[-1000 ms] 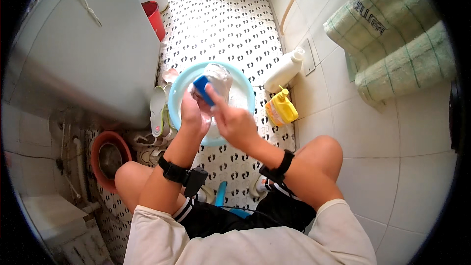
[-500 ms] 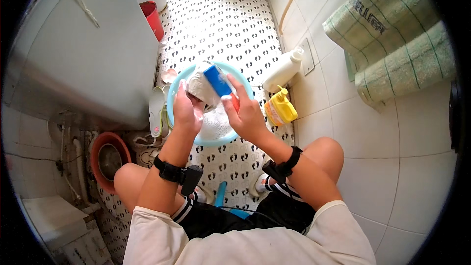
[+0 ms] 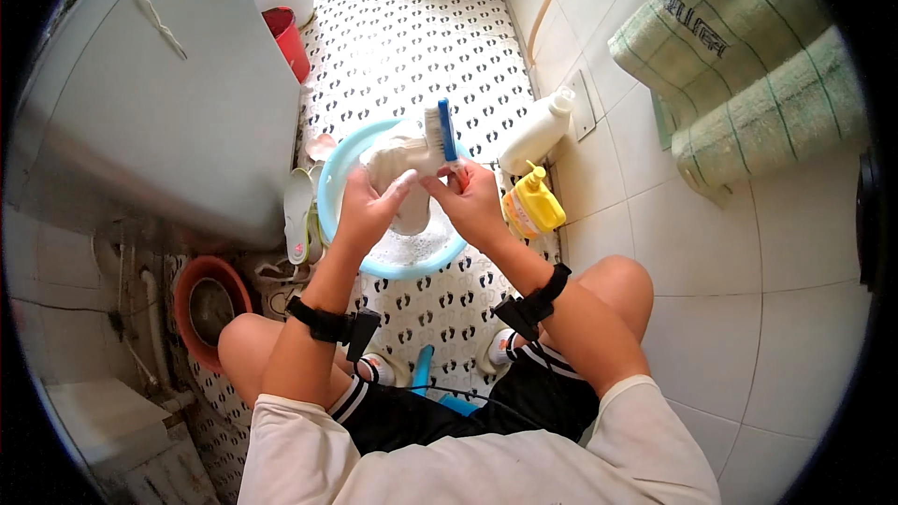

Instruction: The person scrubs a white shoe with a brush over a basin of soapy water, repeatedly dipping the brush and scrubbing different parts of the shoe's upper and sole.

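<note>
Over a light blue basin [image 3: 327, 192] my left hand [image 3: 367, 210] grips a pale shoe [image 3: 385, 157], which is wet with foam. A scrubbing brush [image 3: 447, 136] with a blue back, white bristles and a reddish handle is in my right hand [image 3: 472, 209]. It stands nearly upright, its bristles facing left against or very close to the shoe's right end; I cannot tell which. Fingers of both hands meet near the shoe's lower side. Soapy water [image 3: 404, 249] with suds shows in the basin below.
Right of the basin, a white bottle [image 3: 535, 136] and a yellow pump bottle [image 3: 533, 206] stand by the tiled wall. Slippers [image 3: 299, 210] lie to the left, beside a large grey cabinet-like appliance [image 3: 178, 122]. A reddish-brown tub [image 3: 185, 309] sits near my left knee.
The brush has turned from its blue back facing me to nearly upright, bristles toward the shoe. The shoe has rolled in my left hand, now showing a broader pale side.
</note>
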The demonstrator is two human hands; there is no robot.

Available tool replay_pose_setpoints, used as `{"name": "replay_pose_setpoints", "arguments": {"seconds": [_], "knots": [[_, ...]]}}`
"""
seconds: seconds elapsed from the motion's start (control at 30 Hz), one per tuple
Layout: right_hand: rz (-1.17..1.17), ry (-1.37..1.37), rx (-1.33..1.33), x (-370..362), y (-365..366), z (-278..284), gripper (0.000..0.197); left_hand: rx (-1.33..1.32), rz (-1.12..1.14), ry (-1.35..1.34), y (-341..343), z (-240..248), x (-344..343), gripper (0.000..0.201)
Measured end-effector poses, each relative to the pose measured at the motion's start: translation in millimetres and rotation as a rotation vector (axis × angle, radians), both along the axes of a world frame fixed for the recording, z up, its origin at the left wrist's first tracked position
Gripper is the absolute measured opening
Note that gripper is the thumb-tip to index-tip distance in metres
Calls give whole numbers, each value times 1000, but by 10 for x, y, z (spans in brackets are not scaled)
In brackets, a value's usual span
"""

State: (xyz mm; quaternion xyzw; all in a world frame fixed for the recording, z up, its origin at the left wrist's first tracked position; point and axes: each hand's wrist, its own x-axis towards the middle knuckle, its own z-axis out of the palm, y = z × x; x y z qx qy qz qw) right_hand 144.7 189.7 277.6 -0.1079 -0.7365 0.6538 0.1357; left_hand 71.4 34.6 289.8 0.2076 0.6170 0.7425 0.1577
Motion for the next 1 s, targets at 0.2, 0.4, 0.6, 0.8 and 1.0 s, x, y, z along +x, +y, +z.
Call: {"name": "replay_pose_setpoints", "arguments": {"seconds": [0.2,0.4,0.6,0.8,1.0], "knots": [[-72,56,159,-50,21,33,28,-154,192,258,97,-101,64,28],[-95,161,580,163,-182,239,48,-7,371,80,137,-186,-17,33],[-76,109,621,55,-119,298,57,-110,325,-95,164,-186,124,33],[12,143,686,156,-227,122,64,-87,295,-211,74,-271,16,32],[58,107,685,302,-248,82,62,141,290,-464,43,28,-66,32]]}}
